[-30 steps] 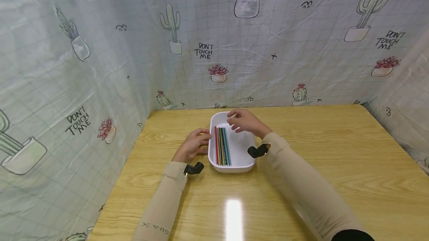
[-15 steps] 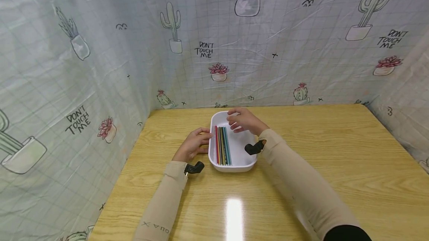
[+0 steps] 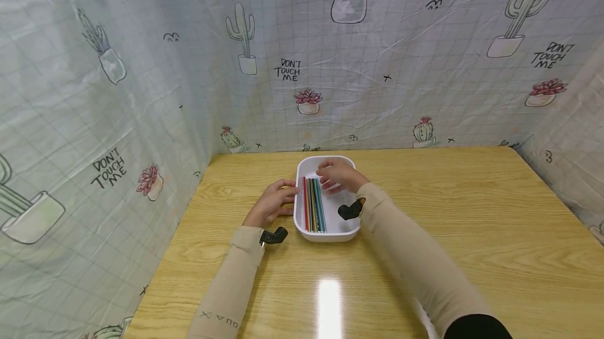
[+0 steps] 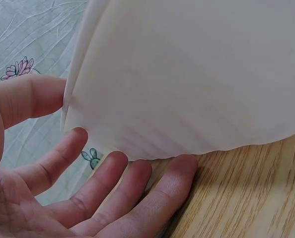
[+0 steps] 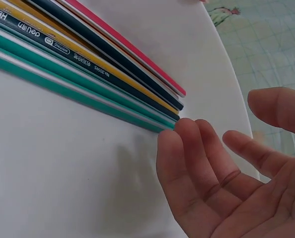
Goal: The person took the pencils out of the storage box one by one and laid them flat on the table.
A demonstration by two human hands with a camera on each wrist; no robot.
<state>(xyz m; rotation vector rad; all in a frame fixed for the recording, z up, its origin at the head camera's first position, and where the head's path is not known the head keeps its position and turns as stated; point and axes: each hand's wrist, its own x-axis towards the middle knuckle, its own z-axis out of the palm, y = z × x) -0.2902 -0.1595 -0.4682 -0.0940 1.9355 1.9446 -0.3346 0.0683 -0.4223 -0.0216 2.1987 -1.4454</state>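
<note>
Lying in the tray beside the right hand, pencils possibly touch its relaxed fingers.

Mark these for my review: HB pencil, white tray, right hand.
HB pencil [image 5: 82,60]: right wrist view, on its printed side.
White tray [image 3: 330,238]: head view, near outer wall.
Right hand [image 3: 341,173]: head view, back of the hand.
</note>
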